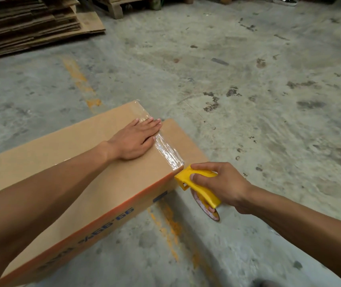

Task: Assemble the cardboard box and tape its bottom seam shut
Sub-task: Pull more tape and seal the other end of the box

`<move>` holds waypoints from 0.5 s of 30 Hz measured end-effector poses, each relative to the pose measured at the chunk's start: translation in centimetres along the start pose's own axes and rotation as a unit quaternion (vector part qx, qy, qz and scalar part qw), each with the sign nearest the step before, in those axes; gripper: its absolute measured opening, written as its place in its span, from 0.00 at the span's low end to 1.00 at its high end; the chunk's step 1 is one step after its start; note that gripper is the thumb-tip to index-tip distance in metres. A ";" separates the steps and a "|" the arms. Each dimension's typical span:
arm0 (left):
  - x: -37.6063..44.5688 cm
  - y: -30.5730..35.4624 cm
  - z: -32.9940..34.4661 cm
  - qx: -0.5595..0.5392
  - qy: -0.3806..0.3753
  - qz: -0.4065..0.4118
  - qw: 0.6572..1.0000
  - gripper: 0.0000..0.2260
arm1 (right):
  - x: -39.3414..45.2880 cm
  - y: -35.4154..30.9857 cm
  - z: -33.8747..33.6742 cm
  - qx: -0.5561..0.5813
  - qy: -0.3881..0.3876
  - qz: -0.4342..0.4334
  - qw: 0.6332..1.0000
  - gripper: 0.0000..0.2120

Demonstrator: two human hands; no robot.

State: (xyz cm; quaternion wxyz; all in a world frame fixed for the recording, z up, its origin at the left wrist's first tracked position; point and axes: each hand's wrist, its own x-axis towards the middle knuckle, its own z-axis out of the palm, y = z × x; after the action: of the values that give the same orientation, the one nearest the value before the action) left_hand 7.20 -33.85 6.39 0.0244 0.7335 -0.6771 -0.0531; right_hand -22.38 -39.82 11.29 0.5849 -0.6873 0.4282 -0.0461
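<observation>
Where the stained concrete floor [248, 59] fills most of the head view, a worn orange painted line [78, 79] runs across it and passes under the cardboard box [66, 166]. The box lies on the floor at the lower left, its broad brown face turned up, with an orange border and blue printing along the side facing the camera. At the top left corner sits a stack of flattened cardboard sheets [26, 23], and just beyond it the corner of a wooden pallet [119, 7]; a black-and-white shoe [284, 1] shows at the top edge, well apart from the box.

A strip of clear packing tape [168, 151] runs along the seam of the upturned face, shiny and wrinkled, reaching from the far edge of the box to its near right edge. The left hand [136, 139] lies flat and open on the box, palm down, fingers together and stretched out, their tips touching the tape beside the seam. The right hand [219, 187] is closed around a yellow tape dispenser [198, 184], whose front end touches the box's near right edge where the tape comes to its end. Below the dispenser's yellow body, part of the tape roll [206, 212] shows, its core printed in red and white.
</observation>
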 end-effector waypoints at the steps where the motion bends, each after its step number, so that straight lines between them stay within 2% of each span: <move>1: 0.0 0.2 0.0 0.001 -0.001 -0.006 1.000 0.28 | 0.3 -0.1 0.2 0.013 -0.001 0.008 1.000 0.10; 5: 0.2 1.2 0.0 -0.001 -0.015 -0.034 0.999 0.28 | 1.1 -2.1 -0.1 0.101 -0.034 0.115 0.988 0.11; 8: 0.1 1.9 -0.2 -0.003 -0.011 -0.048 0.999 0.28 | 1.5 -3.3 -1.0 0.087 -0.070 0.177 0.978 0.11; 11: -0.3 2.6 -0.3 0.009 -0.021 -0.028 0.999 0.29 | 1.7 -3.7 -1.3 0.056 -0.103 0.177 0.977 0.11; 15: -1.3 3.9 0.7 0.019 -0.016 -0.002 1.000 0.31 | 2.0 -3.7 -1.4 0.029 -0.101 0.173 0.979 0.15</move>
State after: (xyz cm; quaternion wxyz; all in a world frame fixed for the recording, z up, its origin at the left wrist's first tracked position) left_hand 3.16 -32.84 6.17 -0.0002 0.7345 -0.6766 -0.0523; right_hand -19.85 -42.37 13.98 0.6441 -0.5865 0.4779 0.1129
